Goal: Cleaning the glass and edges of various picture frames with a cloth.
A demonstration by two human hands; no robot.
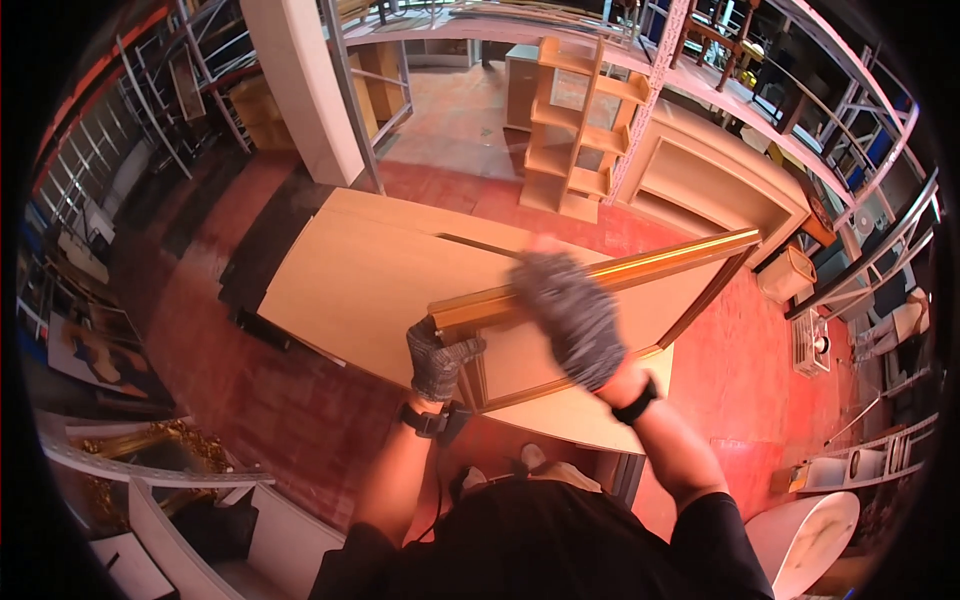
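A gilt picture frame [600,300] is shown standing tilted on a pale board [370,270] that serves as a worktop above a red floor [250,400]. The frame's near corner is gripped by the left hand [437,360], which is gloved in grey knit and is closed around the moulding at that corner, with the thumb laid over the top edge. The right hand [570,315], gloved alike, is laid flat on the frame's upper rail, fingers together and pointed away from the body; it is blurred, so it cannot be told whether the rail is pressed or only touched. The hands are held just beside each other along the same rail. The upper rail is seen running from the left hand up to the far right corner, and the lower rail returns along the board's right edge. A dark band is worn on each wrist. Beyond the board, a stepped wooden shelf [575,130] is seen upright, with a pale cabinet [720,180] to its right and a white column [300,90] to its left. Metal racking [860,130] is seen along the right rim.
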